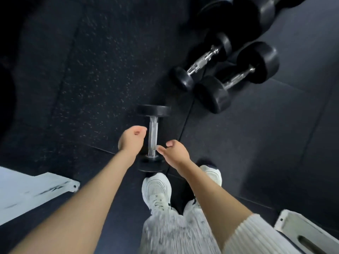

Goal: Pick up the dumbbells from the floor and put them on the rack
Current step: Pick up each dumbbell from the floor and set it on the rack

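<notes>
Two white painted metal pieces sit at the bottom edges of the frame: a scuffed flat plate [34, 189] at lower left and a slotted bracket [300, 233] at lower right. The floor [91, 74] is black rubber tile, speckled on the left, plainer on the right.

Three dumbbells show whole, all with round black rubber heads and knurled chrome handles. The nearest dumbbell [153, 138] lies on the floor at the centre of the frame, its long axis running straight up and down the picture, one head toward the top and the other just above the toe of the left white sneaker [156, 189]. The left hand [131, 141] hovers just left of its handle, fingers curled loosely inward, not closed on the bar. The right hand [176, 153] sits just right of the handle's lower end, thumb and forefinger parted and reaching toward the bar; whether they touch it I cannot tell.

In the upper right lie a small dumbbell [201, 61] and beside it a large dumbbell [238, 76], parallel, both slanting from lower left to upper right. More black heads [256, 11] crowd the top right corner, too dark to count. A second sneaker [212, 173] shows behind the right forearm.
</notes>
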A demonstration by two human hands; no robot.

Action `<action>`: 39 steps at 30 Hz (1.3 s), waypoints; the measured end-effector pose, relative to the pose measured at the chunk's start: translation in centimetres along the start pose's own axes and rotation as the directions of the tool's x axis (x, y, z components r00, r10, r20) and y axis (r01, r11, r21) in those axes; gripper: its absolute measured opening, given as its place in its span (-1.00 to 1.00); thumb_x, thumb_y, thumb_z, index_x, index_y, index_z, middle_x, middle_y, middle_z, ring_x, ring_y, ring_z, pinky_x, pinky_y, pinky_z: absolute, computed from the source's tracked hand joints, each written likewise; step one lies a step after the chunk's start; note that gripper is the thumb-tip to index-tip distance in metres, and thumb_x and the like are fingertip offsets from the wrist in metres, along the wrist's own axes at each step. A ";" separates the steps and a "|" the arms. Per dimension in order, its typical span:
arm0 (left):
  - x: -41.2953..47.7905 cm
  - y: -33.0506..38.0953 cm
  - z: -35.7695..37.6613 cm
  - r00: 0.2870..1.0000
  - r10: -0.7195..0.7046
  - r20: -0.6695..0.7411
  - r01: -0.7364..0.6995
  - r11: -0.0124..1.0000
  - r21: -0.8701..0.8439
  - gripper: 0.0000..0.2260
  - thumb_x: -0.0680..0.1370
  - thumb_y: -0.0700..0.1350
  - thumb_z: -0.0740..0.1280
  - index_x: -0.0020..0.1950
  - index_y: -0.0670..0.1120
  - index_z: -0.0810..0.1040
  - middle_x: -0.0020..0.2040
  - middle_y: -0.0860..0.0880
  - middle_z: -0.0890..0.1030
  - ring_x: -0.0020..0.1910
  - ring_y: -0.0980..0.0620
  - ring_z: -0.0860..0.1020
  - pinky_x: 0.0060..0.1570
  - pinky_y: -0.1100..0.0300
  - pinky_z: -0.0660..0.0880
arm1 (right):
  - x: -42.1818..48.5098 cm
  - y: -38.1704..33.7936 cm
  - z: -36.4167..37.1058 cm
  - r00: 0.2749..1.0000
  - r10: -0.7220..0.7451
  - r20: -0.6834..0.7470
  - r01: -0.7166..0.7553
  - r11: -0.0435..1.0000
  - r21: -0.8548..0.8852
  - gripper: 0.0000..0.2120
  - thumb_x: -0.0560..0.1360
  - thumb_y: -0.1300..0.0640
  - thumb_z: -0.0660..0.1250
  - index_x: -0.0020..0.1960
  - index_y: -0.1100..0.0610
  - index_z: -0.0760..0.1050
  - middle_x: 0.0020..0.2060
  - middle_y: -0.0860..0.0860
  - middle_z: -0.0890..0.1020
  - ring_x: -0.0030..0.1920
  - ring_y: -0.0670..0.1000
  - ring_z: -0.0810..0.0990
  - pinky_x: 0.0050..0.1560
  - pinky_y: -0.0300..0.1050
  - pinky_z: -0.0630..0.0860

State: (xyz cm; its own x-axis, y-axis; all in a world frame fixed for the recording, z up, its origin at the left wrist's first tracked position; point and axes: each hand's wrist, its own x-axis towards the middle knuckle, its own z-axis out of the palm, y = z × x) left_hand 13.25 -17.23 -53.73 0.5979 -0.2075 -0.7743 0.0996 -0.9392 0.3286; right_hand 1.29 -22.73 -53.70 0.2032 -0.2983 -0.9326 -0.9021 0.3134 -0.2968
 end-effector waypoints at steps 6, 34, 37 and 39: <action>7.6 -2.5 3.7 0.972 -0.044 0.232 0.096 0.972 -0.217 -0.66 0.56 0.00 0.30 0.30 -0.07 0.51 0.25 -0.02 0.57 0.29 -0.04 0.49 0.33 0.08 0.37 | 8.4 2.0 4.8 0.994 -0.014 0.109 0.015 1.000 0.000 -0.54 0.44 -0.10 0.39 0.18 0.20 0.50 -0.01 0.09 0.65 0.02 0.09 0.63 0.05 -0.02 0.56; -23.3 15.5 -9.9 0.945 0.067 0.321 0.142 0.799 -0.584 -0.85 0.62 -0.11 0.23 -0.12 -0.01 0.53 -0.09 -0.08 0.63 -0.14 0.01 0.61 0.03 0.08 0.56 | -25.6 -7.5 -11.0 0.995 -0.092 0.033 0.094 0.991 -0.096 -0.85 0.46 0.03 0.34 -0.10 0.11 0.48 -0.31 -0.04 0.53 -0.18 0.06 0.54 -0.05 -0.01 0.49; -31.0 19.2 -15.5 0.942 0.124 0.312 0.115 0.754 -0.647 -0.87 0.61 -0.13 0.24 -0.10 -0.05 0.54 -0.09 -0.09 0.64 -0.15 -0.01 0.62 -0.06 0.14 0.58 | -34.7 -10.6 -14.0 0.989 -0.145 0.027 0.147 0.982 -0.119 -0.78 0.46 0.04 0.34 0.00 0.18 0.53 -0.17 0.08 0.65 -0.10 0.12 0.63 0.03 0.04 0.54; -35.6 21.3 -18.9 0.945 0.152 0.290 0.092 0.728 -0.680 -0.88 0.60 -0.14 0.25 -0.08 -0.07 0.55 -0.09 -0.09 0.64 -0.14 -0.01 0.63 -0.11 0.16 0.59 | -40.1 -12.6 -15.7 0.983 -0.182 0.031 0.184 0.973 -0.141 -0.77 0.47 0.03 0.34 0.02 0.17 0.53 -0.09 0.11 0.67 -0.04 0.12 0.64 0.08 0.06 0.56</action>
State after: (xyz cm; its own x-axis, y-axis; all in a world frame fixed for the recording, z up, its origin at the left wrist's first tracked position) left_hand 9.14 -24.65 -8.90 0.3496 -0.4182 -0.8384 0.6680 -0.5163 0.5360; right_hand -1.47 -28.85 -9.32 0.3752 -0.3223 -0.8691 -0.8937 0.1228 -0.4314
